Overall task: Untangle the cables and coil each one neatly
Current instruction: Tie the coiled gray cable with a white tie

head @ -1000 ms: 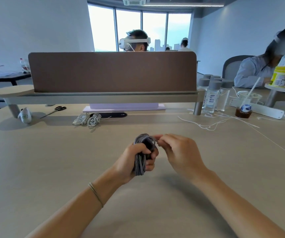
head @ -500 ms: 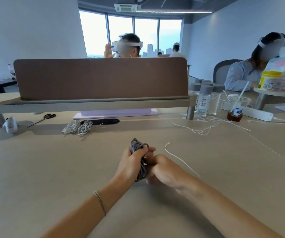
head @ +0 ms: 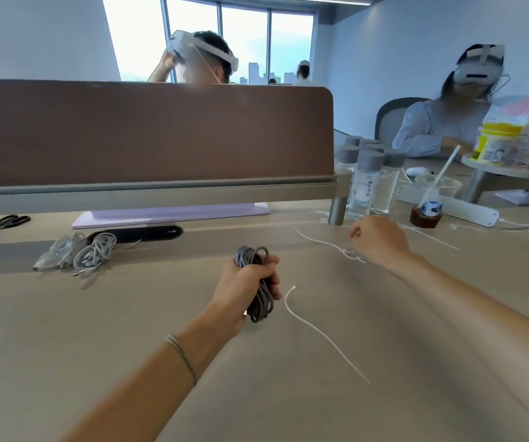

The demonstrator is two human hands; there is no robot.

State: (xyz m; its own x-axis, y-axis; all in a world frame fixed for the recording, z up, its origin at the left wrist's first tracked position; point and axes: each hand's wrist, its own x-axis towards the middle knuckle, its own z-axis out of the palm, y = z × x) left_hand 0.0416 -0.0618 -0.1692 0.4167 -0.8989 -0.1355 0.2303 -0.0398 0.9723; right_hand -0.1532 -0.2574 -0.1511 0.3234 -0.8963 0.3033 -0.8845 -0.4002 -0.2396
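My left hand (head: 244, 282) is shut around a dark grey braided cable (head: 260, 303), bundled into a coil whose loops stick out above and below my fist, over the middle of the table (head: 129, 314). My right hand (head: 379, 240) is stretched out to the far right with its fingers curled down over a few thin white ties (head: 327, 242) lying on the table. Whether it grips one is hidden. One long white tie (head: 320, 333) lies loose just right of the grey coil. Two light grey cables (head: 95, 252) sit bundled at the left.
A brown divider (head: 148, 135) on a rail crosses the table's back. Scissors (head: 11, 221) and a black bar (head: 148, 232) lie beneath it. Several capped bottles (head: 368, 183), a cup with a straw (head: 426, 215) and a white power strip (head: 467, 212) stand at the right. Two people in headsets sit beyond.
My right hand has let go of the grey coil and moved away to the far right, over the white ties. My left hand still holds the coil.
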